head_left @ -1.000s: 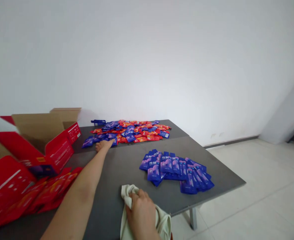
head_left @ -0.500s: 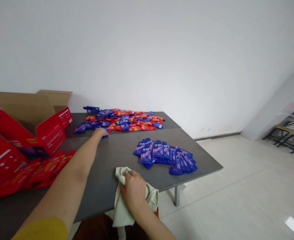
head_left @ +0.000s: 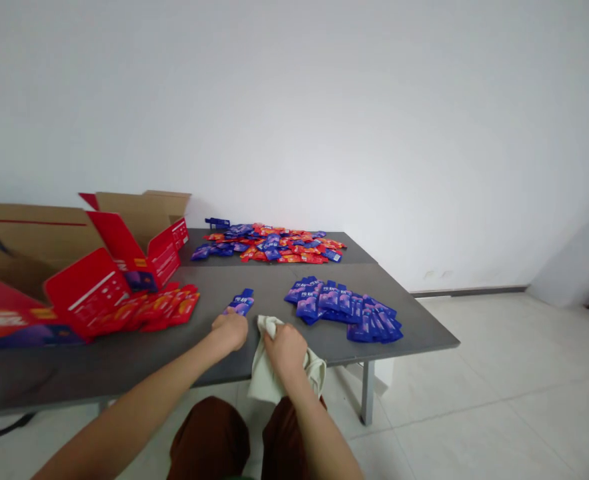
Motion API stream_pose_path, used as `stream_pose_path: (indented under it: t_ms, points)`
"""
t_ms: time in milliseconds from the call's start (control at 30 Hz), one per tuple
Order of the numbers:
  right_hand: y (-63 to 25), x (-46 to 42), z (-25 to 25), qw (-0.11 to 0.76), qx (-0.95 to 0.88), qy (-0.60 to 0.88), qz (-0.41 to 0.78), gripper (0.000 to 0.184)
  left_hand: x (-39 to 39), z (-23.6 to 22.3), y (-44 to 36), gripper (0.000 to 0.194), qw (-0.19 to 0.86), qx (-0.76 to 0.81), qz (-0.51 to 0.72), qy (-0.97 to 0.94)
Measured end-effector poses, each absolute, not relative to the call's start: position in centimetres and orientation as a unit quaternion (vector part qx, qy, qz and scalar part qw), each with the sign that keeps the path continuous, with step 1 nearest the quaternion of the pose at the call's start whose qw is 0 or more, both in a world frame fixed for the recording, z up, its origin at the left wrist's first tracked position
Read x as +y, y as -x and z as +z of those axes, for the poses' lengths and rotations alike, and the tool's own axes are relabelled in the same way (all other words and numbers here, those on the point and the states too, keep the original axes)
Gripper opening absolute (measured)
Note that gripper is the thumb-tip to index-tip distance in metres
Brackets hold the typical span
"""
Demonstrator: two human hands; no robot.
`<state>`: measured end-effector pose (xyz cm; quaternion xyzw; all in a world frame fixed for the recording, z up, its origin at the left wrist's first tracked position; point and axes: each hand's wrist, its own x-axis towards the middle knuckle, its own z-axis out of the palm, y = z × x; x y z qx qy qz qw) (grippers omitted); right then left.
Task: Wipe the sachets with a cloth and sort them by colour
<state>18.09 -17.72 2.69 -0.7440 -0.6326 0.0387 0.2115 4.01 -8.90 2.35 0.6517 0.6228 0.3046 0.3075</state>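
Note:
Over the front part of the dark table, my left hand (head_left: 231, 329) is closed on a blue-purple pouch (head_left: 241, 303), which points away from me. Just to its right, my right hand (head_left: 285, 348) grips a pale green cloth (head_left: 263, 370) that hangs over the table's front edge. A spread of overlapping blue pouches (head_left: 330, 298) lies to the right of the cloth. Farther back is a mixed heap of red and blue pouches (head_left: 279, 243). Red pouches (head_left: 167, 308) lie fanned out to the left of my left hand.
Open red cartons (head_left: 81, 293) with brown insides stand along the left side of the table (head_left: 417, 327). A small blue item (head_left: 217, 222) sits behind the heap. A white wall (head_left: 324, 133) rises behind the table, and pale tiled floor (head_left: 499, 373) lies to the right.
My left hand has come back from the heap toward me, bringing a blue pouch beside the cloth. My right hand still grips the cloth. The view has shifted left.

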Motion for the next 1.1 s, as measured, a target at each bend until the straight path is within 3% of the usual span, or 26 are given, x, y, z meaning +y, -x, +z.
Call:
stream_pose_path:
  t_ms: [133, 233, 300, 433, 533, 800, 1100]
  points:
    - [-19.2, -17.1, 3.9, 0.206, -0.636, 0.738, 0.093, 0.037, -16.5, 3.5, -0.5, 0.04, 0.127, 0.676, 0.161, -0.707]
    - [-19.0, -16.9, 4.4, 0.227, -0.654, 0.719, 0.069, 0.042, -20.0, 4.7, 2.1, 0.051, 0.007, 0.665, 0.237, -0.708]
    - [-17.9, -17.1, 4.5, 0.231, -0.68, 0.695, 0.043, 0.043, -21.3, 4.3, 3.1, 0.048, -0.025, 0.629, 0.314, -0.711]
    - [-14.5, -18.4, 3.8, 0.206, -0.778, 0.594, 0.021, 0.04, -22.4, 1.0, 3.3, 0.03, -0.037, 0.511, 0.376, -0.772]
    - [-12.6, -19.2, 2.8, 0.172, -0.832, 0.528, 0.016, 0.033, -23.1, -1.8, 2.7, 0.028, -0.054, 0.472, 0.372, -0.798]
    - [-11.8, -14.4, 4.7, 0.088, -0.765, 0.638, 0.014, 0.044, -24.9, -2.3, 2.2, 0.055, -0.085, 0.501, 0.257, -0.822]
    - [-12.0, -18.1, 3.8, 0.108, -0.846, 0.521, 0.014, 0.036, -23.1, -0.7, 0.8, 0.077, -0.017, 0.583, 0.179, -0.792]
